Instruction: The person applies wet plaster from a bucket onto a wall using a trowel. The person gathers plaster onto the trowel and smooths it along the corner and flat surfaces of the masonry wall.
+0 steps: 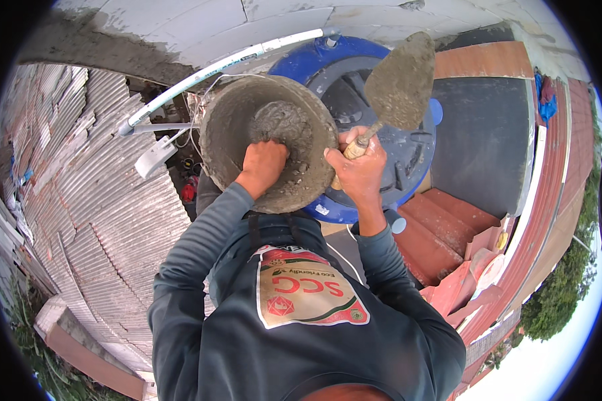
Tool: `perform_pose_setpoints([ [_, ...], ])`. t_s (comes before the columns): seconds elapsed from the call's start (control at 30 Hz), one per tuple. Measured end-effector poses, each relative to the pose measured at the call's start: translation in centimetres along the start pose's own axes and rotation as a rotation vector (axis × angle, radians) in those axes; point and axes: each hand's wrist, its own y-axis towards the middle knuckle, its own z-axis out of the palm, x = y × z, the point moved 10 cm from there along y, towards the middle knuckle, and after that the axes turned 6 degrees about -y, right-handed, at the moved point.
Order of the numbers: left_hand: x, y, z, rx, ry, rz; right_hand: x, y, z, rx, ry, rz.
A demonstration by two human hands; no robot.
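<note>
A mortar-crusted bucket (211, 127) tilts open in front of me, with wet grey mortar (281, 123) inside. My left hand (264, 164) reaches into it with curled fingers against the mortar; the fingertips and anything in them are hidden. In my right hand (364, 167), just right of the bucket's rim, is the wooden handle of a trowel (401, 83). The trowel's broad blade points up and away, coated in grey mortar. Beneath the bucket and the trowel lies the round lid of a blue water tank (415, 157).
A white pipe (227, 63) slants behind the bucket along a grey block wall (180, 27). Corrugated metal roofing (107, 200) spreads on the left. To the right are a dark flat panel (478, 140) and red roof sheets (441, 230). A pale lamp-like fixture (155, 157) hangs beside the bucket.
</note>
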Motion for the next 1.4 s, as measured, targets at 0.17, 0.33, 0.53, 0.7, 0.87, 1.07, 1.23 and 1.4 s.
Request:
perform_pose_setpoints([
  [0.17, -0.8, -0.5, 0.6, 0.063, 0.043, 0.078, -0.5, 0.0, 0.2, 0.017, 0.061, 0.026],
  [0.33, -0.2, -4.6, -12.5, -0.352, -0.227, -0.072, -0.1, 0.0, 0.0, 0.004, 0.049, 0.04],
  [0.53, 17.1, -18.6, -30.2, -0.931, 0.212, -0.622, 0.8, -0.2, 0.2, 0.019, 0.044, 0.03],
  [0.7, 19.3, -11.7, -17.7, -0.452, -0.787, -0.367, 0.9, 0.0, 0.6, 0.027, 0.066, 0.039],
  [0.87, 14.0, -5.4, -8.5, -0.465, -1.533, -0.207, 0.5, 0.9, 0.0, 0.085, -0.03, 0.035],
  [1.07, 11.3, -7.2, -9.8, -0.417, -1.79, -0.315, 2.1, 1.3, 0.3, 0.151, -0.174, 0.002],
  [1.23, 12.9, -10.8, -11.7, -0.644, -1.761, -0.223, 9.0, -1.8, 2.4, 0.266, -0.574, -0.24],
  [1.4, 14.1, -15.2, -16.0, -0.819, -1.722, -0.228, 7.1, -5.2, 10.8, 0.798, -0.813, -0.156],
])
